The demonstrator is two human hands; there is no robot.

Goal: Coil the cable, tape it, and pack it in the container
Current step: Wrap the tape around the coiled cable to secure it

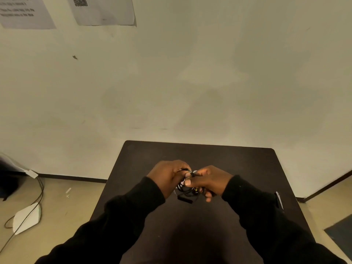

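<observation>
At lower centre of the frame, above the dark desk (238, 164), left hand (168, 176) and right hand (211, 181) meet, both closed on the black cable (187, 189). Its loops hang bunched between them; tape indistinct.

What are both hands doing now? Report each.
Left hand: closed on the black cable.
Right hand: closed on the same cable.

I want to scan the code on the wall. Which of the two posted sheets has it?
The right-hand sheet, whose top edge shows a dark square code block. The left-hand sheet carries only lines of blurred text.
</observation>
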